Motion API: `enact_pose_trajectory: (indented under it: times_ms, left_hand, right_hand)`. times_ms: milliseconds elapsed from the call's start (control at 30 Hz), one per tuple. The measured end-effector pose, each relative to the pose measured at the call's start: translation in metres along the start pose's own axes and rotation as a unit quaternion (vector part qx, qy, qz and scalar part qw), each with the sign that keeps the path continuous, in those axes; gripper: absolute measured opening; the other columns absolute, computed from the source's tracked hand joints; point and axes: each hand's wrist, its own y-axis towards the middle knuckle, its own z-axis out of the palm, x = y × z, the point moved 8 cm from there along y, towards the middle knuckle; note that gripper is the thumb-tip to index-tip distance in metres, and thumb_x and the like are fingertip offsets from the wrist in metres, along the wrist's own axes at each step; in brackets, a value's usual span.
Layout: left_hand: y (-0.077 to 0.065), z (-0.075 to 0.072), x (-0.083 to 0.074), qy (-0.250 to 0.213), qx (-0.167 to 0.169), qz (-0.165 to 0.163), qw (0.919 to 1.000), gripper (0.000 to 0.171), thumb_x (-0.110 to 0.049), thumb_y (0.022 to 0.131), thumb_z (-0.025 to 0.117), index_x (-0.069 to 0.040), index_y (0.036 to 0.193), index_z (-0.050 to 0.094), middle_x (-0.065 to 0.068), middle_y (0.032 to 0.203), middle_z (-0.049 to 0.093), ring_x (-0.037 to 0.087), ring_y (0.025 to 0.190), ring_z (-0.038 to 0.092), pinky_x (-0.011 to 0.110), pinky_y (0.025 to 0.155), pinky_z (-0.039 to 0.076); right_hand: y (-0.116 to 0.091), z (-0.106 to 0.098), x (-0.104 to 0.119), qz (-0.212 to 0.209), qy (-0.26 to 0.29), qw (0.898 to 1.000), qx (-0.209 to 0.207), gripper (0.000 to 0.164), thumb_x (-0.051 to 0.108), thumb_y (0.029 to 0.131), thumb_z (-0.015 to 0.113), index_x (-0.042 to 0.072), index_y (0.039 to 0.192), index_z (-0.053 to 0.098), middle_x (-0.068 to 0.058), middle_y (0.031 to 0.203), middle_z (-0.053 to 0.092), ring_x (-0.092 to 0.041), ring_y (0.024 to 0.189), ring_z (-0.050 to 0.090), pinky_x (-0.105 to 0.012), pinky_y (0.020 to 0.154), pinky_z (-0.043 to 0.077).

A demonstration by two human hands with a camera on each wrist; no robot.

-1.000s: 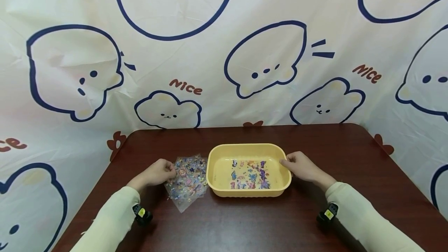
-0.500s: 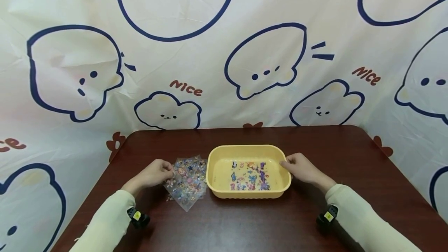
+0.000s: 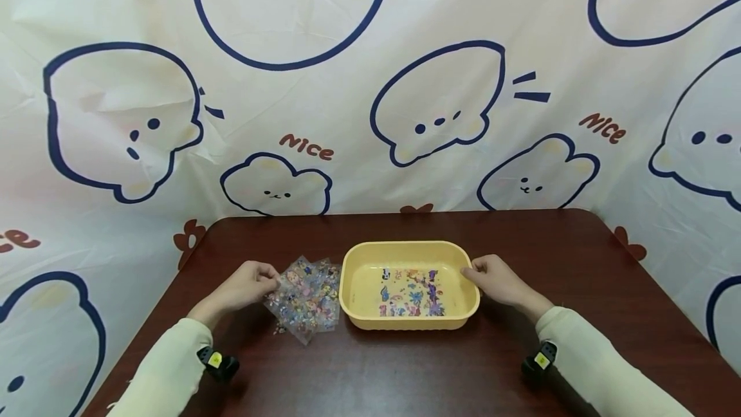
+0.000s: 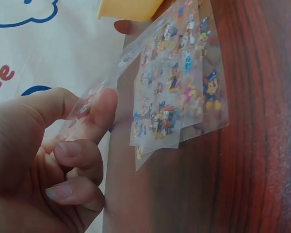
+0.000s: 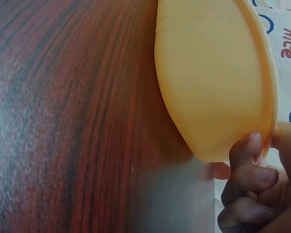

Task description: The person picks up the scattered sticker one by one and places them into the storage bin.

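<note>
My left hand (image 3: pixel 246 285) pinches the edge of a clear sticker sheet (image 3: pixel 298 291) between thumb and forefinger. In the left wrist view this sheet is tilted up, and more clear sheets with small cartoon figures (image 4: pixel 157 119) lie beneath it on the table. On the right, my right hand (image 3: pixel 499 278) grips the right rim of a yellow plastic basin (image 3: pixel 405 323). The right wrist view has its fingers (image 5: pixel 245 148) curled against the outside of the basin wall, with the thumb over the rim. Inside the basin lies a sheet of colourful cartoon stickers (image 3: pixel 413 293).
A dark red-brown wooden table (image 3: pixel 370 375) carries everything. Behind it and along the sides hangs a pale cloth (image 3: pixel 347 108) printed with blue-outlined cartoon animals. Each sleeve wears a black wrist camera, such as the left one (image 3: pixel 218 364).
My left hand has drawn back to the left, and the pinched sheet has shifted left and turned over the pile. The right hand stays at the basin rim.
</note>
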Motion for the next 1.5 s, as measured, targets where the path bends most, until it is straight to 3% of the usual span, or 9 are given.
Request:
enact_pose_trajectory:
  times_ms: [400,700,867,1167,1500]
  left_hand:
    - [-0.004,-0.013,0.005,-0.019,-0.032,-0.025,0.9990,0.016,-0.006,0.100,0.053,0.006,0.097,0.063,-0.002,0.068,0.062,0.005,0.054,0.045,0.023,0.052,0.041]
    - [-0.007,-0.020,-0.001,-0.016,-0.039,-0.019,0.9989,0.016,-0.007,0.103,0.051,0.005,0.101,0.061,-0.001,0.073,0.063,0.007,0.058,0.050,0.027,0.053,0.044]
    - [-0.008,-0.025,-0.004,-0.023,-0.040,-0.011,0.9989,0.017,-0.009,0.104,0.051,0.005,0.103,0.061,0.000,0.074,0.060,0.006,0.057,0.047,0.027,0.053,0.044]
    - [-0.009,-0.032,-0.010,-0.020,-0.055,-0.010,0.9982,0.018,-0.010,0.103,0.051,0.005,0.106,0.061,0.000,0.075,0.062,0.008,0.064,0.054,0.028,0.058,0.048]
    - [-0.012,-0.037,-0.024,-0.023,-0.060,-0.008,0.9979,0.019,-0.011,0.103,0.051,0.005,0.107,0.059,-0.002,0.078,0.061,0.007,0.069,0.056,0.028,0.064,0.053]
  right_hand:
    - [0.000,0.002,0.003,-0.014,0.001,1.000,-0.005,0.034,0.020,0.103,0.057,0.003,0.073,0.055,0.001,0.058,0.050,-0.013,0.052,0.050,-0.025,0.048,0.039]
    - [0.001,0.001,0.001,-0.018,-0.005,1.000,-0.009,0.036,0.020,0.102,0.058,0.008,0.069,0.050,0.000,0.057,0.048,-0.012,0.052,0.049,-0.025,0.048,0.039]
    - [0.002,0.001,0.000,-0.012,-0.008,1.000,-0.010,0.035,0.020,0.102,0.058,0.006,0.070,0.051,-0.001,0.058,0.050,-0.012,0.052,0.049,-0.024,0.048,0.038]
    - [0.002,0.001,0.002,-0.012,-0.010,1.000,-0.011,0.035,0.017,0.103,0.057,0.001,0.072,0.053,0.001,0.058,0.050,-0.013,0.053,0.050,-0.024,0.048,0.039]
    - [0.000,0.000,0.001,-0.004,-0.005,1.000,-0.012,0.036,0.018,0.103,0.057,0.004,0.071,0.052,0.001,0.058,0.049,-0.011,0.053,0.048,-0.024,0.048,0.038]
